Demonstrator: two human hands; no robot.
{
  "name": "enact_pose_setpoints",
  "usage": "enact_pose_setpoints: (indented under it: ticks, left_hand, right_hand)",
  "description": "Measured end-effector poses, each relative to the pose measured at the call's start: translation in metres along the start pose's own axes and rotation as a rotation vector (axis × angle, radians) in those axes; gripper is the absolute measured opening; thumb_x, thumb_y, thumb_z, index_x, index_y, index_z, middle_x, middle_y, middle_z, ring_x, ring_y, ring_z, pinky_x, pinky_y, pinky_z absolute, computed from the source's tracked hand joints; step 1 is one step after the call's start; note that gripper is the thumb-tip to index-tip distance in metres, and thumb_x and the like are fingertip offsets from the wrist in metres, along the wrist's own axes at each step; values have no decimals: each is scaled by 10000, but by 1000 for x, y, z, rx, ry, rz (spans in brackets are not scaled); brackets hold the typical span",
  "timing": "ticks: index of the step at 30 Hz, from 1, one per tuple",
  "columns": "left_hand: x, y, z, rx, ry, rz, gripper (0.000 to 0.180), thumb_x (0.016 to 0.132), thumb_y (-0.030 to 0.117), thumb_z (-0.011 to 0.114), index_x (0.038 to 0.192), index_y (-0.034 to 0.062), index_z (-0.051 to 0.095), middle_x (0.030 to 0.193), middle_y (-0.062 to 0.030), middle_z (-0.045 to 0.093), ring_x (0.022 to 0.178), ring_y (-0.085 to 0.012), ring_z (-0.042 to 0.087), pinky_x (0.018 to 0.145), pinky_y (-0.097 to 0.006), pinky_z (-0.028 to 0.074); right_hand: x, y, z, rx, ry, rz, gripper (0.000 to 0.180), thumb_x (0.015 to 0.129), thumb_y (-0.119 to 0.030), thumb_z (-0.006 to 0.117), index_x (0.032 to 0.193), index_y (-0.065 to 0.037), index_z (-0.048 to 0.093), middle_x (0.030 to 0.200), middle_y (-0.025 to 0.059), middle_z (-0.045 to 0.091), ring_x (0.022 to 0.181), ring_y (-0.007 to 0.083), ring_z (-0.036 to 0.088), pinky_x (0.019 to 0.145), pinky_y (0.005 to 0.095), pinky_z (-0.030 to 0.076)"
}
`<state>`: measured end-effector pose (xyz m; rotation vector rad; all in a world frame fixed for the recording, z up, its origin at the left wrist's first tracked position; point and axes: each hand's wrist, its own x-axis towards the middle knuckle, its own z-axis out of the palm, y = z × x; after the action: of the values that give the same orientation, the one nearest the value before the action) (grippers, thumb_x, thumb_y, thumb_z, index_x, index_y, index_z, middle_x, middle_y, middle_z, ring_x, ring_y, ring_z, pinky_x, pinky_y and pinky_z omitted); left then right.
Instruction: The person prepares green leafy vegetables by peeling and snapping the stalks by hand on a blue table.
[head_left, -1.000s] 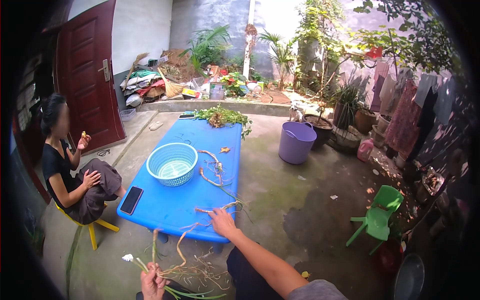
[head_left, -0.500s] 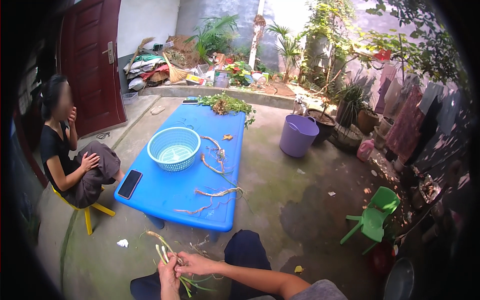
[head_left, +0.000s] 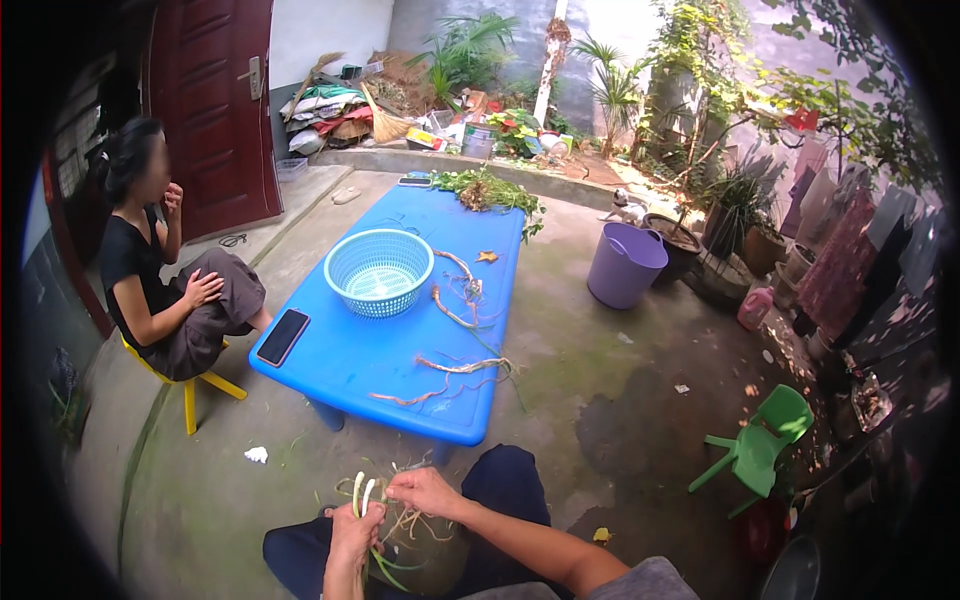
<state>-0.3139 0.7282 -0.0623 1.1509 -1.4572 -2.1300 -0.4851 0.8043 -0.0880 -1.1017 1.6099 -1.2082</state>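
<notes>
Low in the head view, my left hand (head_left: 352,535) is closed round a few scallions (head_left: 369,490), their white ends up and green leaves trailing below. My right hand (head_left: 425,492) sits just right of the white ends, thumb and fingers pinched together. Thin brown roots (head_left: 412,522) dangle beneath that hand; what exactly lies between its fingertips is too small to make out. Beyond my knees is a blue table (head_left: 330,375), bearing a light-blue plastic basket (head_left: 378,300), long brown roots (head_left: 465,367) and a leafy green bunch (head_left: 480,190).
Left of the table a person (head_left: 140,270) sits on a yellow stool (head_left: 215,383). A phone (head_left: 284,336) lies on the near left corner. To the right stand a purple tub (head_left: 627,268) and a green chair (head_left: 765,450). A small dog (head_left: 625,208) is behind the tub.
My right hand has drawn slightly away from the left, to the right and up. The brown root that rose beside the scallions no longer sticks up there. The whole view has shifted a little.
</notes>
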Motion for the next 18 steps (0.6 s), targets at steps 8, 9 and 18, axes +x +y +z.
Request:
enact_pose_setpoints:
  ticks: [8, 9, 18]
  left_hand:
    - [-14, 8, 5, 86, -49, 15, 77, 792, 83, 655, 778, 22, 610, 589, 17, 517, 414, -41, 401, 371, -205, 319]
    - [-16, 9, 6, 83, -46, 13, 77, 792, 83, 655, 778, 22, 610, 589, 17, 517, 414, -41, 401, 371, -205, 319]
    - [-5, -3, 0, 488, 80, 314, 147, 744, 124, 681, 760, -8, 618, 598, -56, 574, 495, -130, 533, 476, -304, 413]
  right_hand:
    - [-3, -3, -28, 106, -301, 133, 232, 905, -229, 579, 834, -24, 660, 599, 8, 596, 443, 74, 499, 422, 231, 390]
    - [-4, -2, -28, 140, -350, 145, 225, 920, -213, 567, 861, -19, 663, 602, 0, 594, 433, 63, 492, 425, 207, 388]
    - [-12, -34, -15, -288, -377, 69, 283, 879, -352, 575, 911, -88, 673, 566, 72, 561, 490, 193, 585, 499, 342, 450]
